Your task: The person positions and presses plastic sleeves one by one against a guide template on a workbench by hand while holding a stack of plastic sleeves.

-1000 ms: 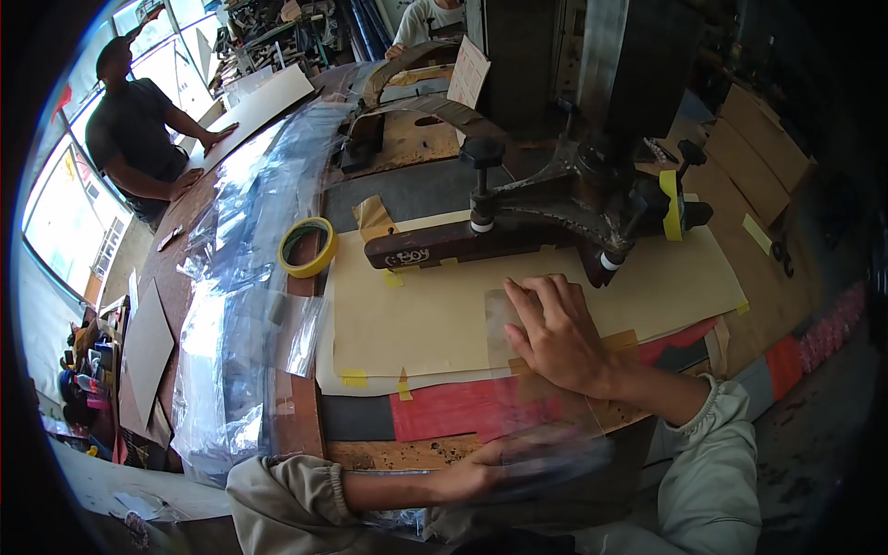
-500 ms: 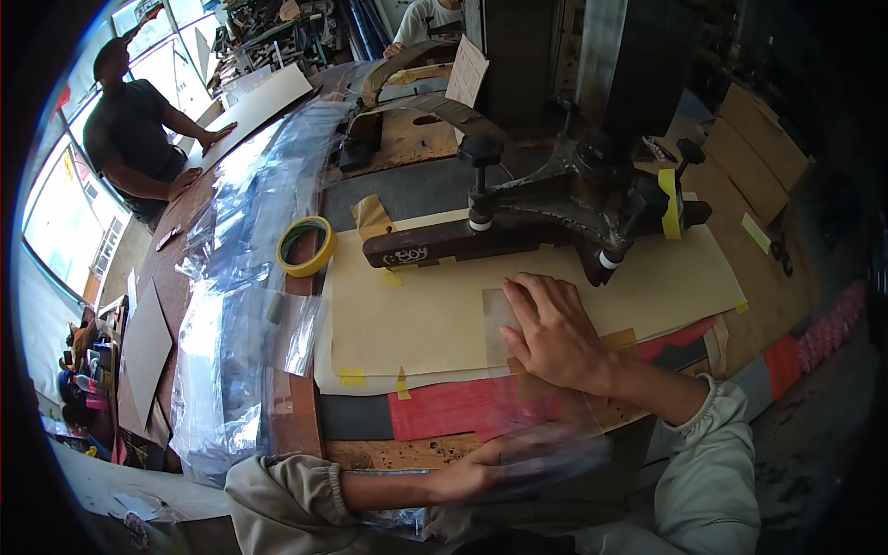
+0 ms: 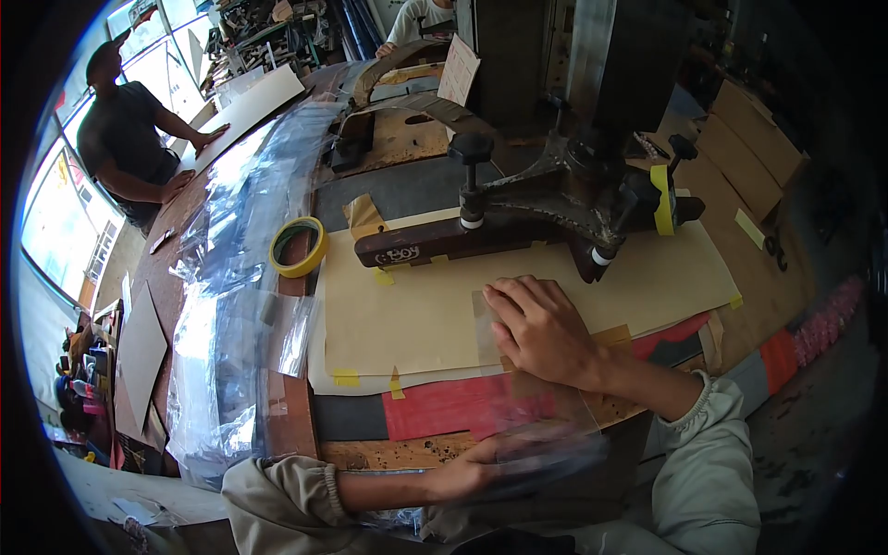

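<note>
My left hand (image 3: 465, 474) is closed around clear plastic film (image 3: 550, 455) at the near edge of the bench. The film is smeared by motion. My right hand (image 3: 546, 333) rests palm down with fingers stretched out over a see-through plastic piece (image 3: 485, 331), which lies on a cream paper sheet (image 3: 398, 319). Yellow tape bits (image 3: 346, 377) stick to the sheet's near edge. Across its far part lies a dark bar (image 3: 398, 248) of a metal press frame (image 3: 546, 190). Beneath the sheet's near side a red strip (image 3: 430, 410) shows.
A yellow tape roll (image 3: 299, 247) lies left of the sheet, beside shiny clear plastic (image 3: 222, 370). Scissors (image 3: 775, 250) and cardboard (image 3: 749, 153) are at the right. A person (image 3: 129, 139) leans on a pale board (image 3: 242, 118); another person's sleeve (image 3: 421, 18) shows behind.
The whole view has shifted slightly. My right hand's fingers have moved a little over the plastic piece; my left hand still grips the blurred film.
</note>
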The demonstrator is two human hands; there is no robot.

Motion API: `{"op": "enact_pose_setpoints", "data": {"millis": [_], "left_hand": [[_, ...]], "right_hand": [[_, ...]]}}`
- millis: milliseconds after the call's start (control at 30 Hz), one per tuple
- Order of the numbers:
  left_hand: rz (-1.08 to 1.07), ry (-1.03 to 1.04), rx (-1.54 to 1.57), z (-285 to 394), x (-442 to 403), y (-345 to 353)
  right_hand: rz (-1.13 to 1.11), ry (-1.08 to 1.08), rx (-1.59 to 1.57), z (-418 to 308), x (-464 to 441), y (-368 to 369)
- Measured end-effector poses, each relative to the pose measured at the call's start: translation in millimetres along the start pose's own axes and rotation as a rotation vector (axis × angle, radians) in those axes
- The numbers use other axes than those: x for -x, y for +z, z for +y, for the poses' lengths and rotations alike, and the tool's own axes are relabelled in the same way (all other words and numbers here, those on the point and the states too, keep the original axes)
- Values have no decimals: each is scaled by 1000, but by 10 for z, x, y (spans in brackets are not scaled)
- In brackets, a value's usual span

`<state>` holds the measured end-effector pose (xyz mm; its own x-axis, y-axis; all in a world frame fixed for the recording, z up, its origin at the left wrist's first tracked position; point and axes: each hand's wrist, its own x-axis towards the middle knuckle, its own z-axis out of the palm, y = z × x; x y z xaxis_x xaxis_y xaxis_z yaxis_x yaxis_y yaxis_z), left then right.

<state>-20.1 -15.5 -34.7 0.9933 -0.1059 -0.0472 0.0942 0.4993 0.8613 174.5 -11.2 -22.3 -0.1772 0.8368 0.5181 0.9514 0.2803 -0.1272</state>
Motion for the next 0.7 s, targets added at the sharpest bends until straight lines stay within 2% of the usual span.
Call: {"op": "enact_pose_setpoints", "data": {"millis": [200, 400, 700], "left_hand": [[0, 1, 101, -25, 4, 12], [-17, 24, -32, -50, -13, -36], [-31, 4, 9, -54, -14, -44]], "right_hand": [[-36, 2, 32, -14, 17, 3], [-18, 2, 40, -23, 20, 4], [-17, -4, 59, -23, -9, 17]]}}
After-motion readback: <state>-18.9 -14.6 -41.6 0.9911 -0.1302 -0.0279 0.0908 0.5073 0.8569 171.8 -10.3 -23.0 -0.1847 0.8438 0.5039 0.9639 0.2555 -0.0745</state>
